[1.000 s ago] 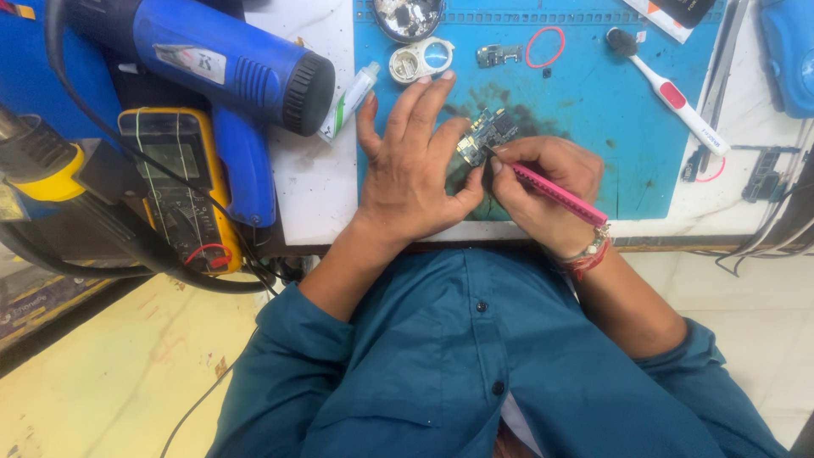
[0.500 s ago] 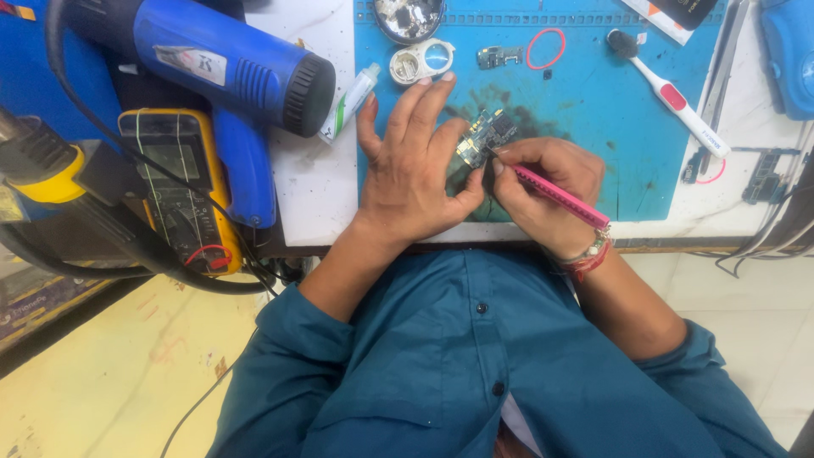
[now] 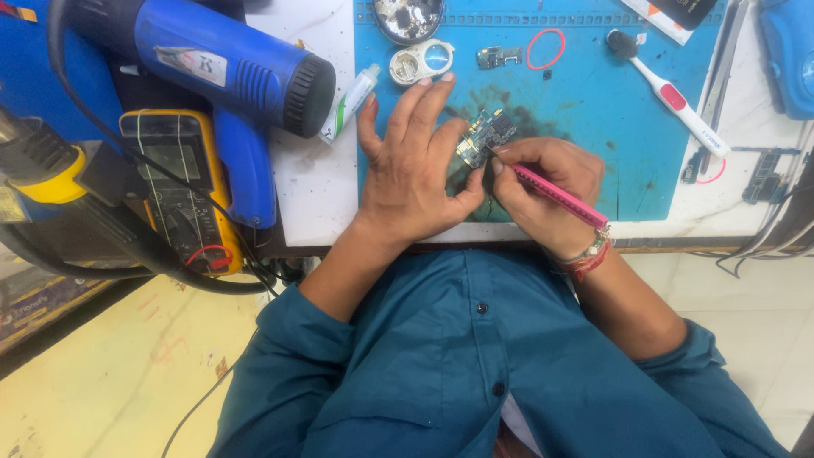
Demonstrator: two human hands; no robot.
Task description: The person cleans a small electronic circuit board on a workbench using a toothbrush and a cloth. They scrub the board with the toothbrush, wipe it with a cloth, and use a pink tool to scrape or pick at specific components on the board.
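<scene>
A small circuit board (image 3: 487,134) lies on the blue work mat (image 3: 593,110). My left hand (image 3: 415,170) lies flat on the mat with its fingertips pressing on the board's left side. In my right hand (image 3: 543,191) is a thin pink tool (image 3: 555,193), held like a pen, its tip touching the board's lower right edge. My thumbs nearly meet just below the board.
A blue heat gun (image 3: 229,76) and a yellow multimeter (image 3: 182,187) lie at the left. On the mat sit a small tube (image 3: 349,104), a magnifier loupe (image 3: 420,64), a round dish (image 3: 409,17), a red rubber ring (image 3: 545,48) and a white brush (image 3: 670,93). Cables hang at the right.
</scene>
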